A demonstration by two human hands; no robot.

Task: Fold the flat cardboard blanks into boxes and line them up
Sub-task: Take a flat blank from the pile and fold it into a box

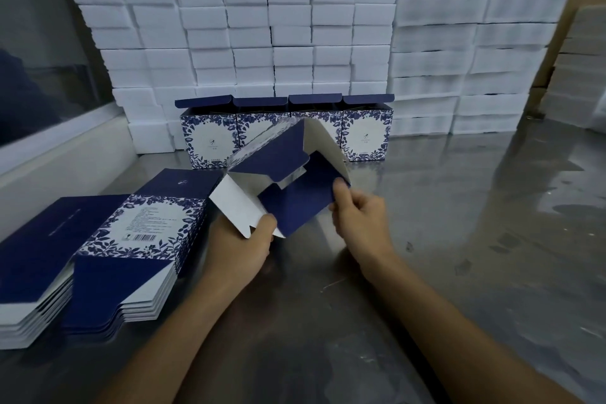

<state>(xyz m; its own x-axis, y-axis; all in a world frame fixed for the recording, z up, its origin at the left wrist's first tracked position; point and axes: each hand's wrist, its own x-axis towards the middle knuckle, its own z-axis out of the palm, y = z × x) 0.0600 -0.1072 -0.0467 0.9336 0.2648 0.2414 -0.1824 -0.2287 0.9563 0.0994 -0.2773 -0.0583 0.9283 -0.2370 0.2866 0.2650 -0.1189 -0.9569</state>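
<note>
cardboard blanks (108,252) remain stacked; four boxes (285,131) are lined up, and your left hand (242,249) and right hand (360,216) pinch a half-folded box (288,193).

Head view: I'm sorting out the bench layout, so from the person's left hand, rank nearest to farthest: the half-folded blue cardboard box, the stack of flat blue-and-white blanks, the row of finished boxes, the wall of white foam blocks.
1. Half-folded blue cardboard box, gripped by the left hand.
2. Stack of flat blanks, to its left.
3. Row of finished boxes, behind.
4. White foam blocks, at the back.
</note>
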